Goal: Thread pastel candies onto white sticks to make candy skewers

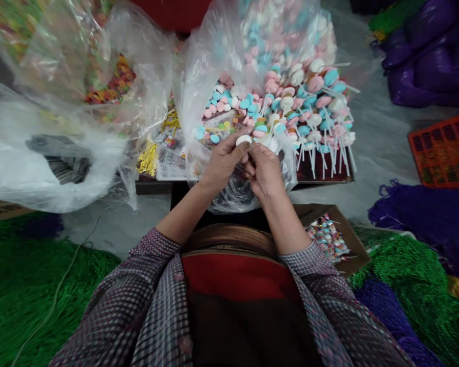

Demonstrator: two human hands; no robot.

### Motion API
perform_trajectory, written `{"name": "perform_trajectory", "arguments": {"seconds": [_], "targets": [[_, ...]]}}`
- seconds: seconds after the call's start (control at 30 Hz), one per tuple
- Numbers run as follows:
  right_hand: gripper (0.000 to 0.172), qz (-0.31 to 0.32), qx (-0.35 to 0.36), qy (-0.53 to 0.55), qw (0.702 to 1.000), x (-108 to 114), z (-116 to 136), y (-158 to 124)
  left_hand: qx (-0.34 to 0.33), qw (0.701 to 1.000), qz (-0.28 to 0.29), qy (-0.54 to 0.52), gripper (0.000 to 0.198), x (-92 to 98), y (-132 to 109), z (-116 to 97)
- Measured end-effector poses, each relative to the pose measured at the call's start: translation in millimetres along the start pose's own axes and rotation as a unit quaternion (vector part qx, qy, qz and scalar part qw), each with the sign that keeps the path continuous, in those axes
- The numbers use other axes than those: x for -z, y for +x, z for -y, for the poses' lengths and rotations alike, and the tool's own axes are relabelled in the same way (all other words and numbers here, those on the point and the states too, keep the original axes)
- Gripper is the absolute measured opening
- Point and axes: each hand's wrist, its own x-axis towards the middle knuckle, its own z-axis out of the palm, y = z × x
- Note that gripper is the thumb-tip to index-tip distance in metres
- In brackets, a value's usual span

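My left hand (224, 159) pinches a white round candy disc (244, 139) between thumb and fingers, above the front part of the table. Close against it, my right hand (265, 168) has its fingers curled together near the disc; what they grip, if anything, is hidden. Loose pink, blue and white candy discs (218, 104) spill from a clear plastic bag (202, 61) just beyond my hands. To the right of them lies a heap of lollipops (315, 112), layered discs on white sticks. Several white sticks (270, 141) show just behind my right hand.
Gold twist ties (148, 159) and printed wrappers (171, 153) lie left of my hands. Clear bags with colourful candies (112, 84) fill the table's left. A cardboard box (357, 252) of wrapped sweets stands below right. An orange crate (443, 148) and green strands (405, 275) flank the right side.
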Motion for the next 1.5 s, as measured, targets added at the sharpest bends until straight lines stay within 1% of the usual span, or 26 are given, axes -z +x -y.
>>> {"name": "perform_trajectory", "arguments": {"seconds": [0.07,0.17,0.27,0.37,0.43,0.5,0.57,0.63,0.77,0.83,0.9,0.97,1.07,1.17,1.23,1.3,1.4,1.5], "targets": [[0.056,-0.014,0.008,-0.019,1.0,-1.0,-0.8,0.0,-0.011,1.0,0.008,0.015,0.037,1.9,-2.2,-2.7],[0.055,-0.04,0.037,-0.042,0.998,0.4,-0.9,-0.5,-0.078,0.995,-0.015,0.059,0.035,7.2,-3.3,-7.7],[0.054,-0.026,0.056,-0.05,0.997,6.5,2.6,-2.2,-0.129,0.981,-0.025,0.14,0.03,15.6,-1.3,-15.5],[0.056,0.012,0.035,-0.053,0.998,14.0,8.0,-2.1,-0.125,0.967,0.012,0.221,0.029,24.6,2.3,-23.4],[0.058,0.025,0.012,-0.051,0.998,17.3,10.5,-0.6,-0.113,0.962,0.043,0.244,0.035,29.3,4.2,-26.5],[0.057,0.027,-0.005,-0.049,0.998,18.7,11.3,1.3,-0.106,0.961,0.061,0.249,0.043,32.2,4.5,-27.6],[0.054,0.024,-0.012,-0.052,0.998,18.8,10.6,2.7,-0.098,0.965,0.065,0.236,0.046,33.3,2.9,-27.6],[0.05,0.018,-0.004,-0.061,0.998,18.2,9.0,3.2,-0.085,0.976,0.065,0.191,0.045,32.5,0.0,-27.1],[0.046,0.004,0.027,-0.078,0.997,15.6,4.9,3.2,-0.042,0.995,0.077,0.054,0.029,26.9,-4.6,-25.1],[0.048,0.002,0.036,-0.077,0.996,14.5,3.8,2.4,-0.023,0.998,0.057,0.016,0.02,24.5,-4.3,-23.8],[0.051,-0.004,0.044,-0.065,0.997,14.6,4.1,-0.8,-0.002,1.0,0.016,0.001,0.013,24.5,-2.1,-22.5],[0.052,-0.013,0.049,-0.053,0.997,16.9,6.0,-8.2,0.022,1.0,-0.016,-0.008,0.01,27.5,0.9,-21.1],[0.049,0.0,0.036,-0.072,0.997,23.9,9.8,-28.2,0.047,0.998,-0.032,-0.017,0.011,34.4,4.8,-18.3],[0.047,0.036,0.019,-0.118,0.992,30.8,11.9,-51.6,0.049,0.998,-0.037,-0.021,0.017,38.1,6.7,-14.6],[0.046,0.054,0.027,-0.151,0.987,33.2,11.8,-63.1,0.048,0.998,-0.032,-0.031,0.022,37.5,7.4,-12.5],[0.047,0.06,0.046,-0.181,0.981,34.0,11.0,-68.9,0.046,0.997,-0.024,-0.052,0.027,35.4,8.0,-11.4],[0.047,0.052,0.063,-0.207,0.975,34.0,9.6,-69.5,0.044,0.995,-0.019,-0.088,0.034,31.9,9.0,-11.7],[0.049,0.048,0.059,-0.218,0.973,34.0,8.8,-67.2,0.043,0.994,-0.021,-0.1,0.033,30.0,10.0,-11.8]]}}
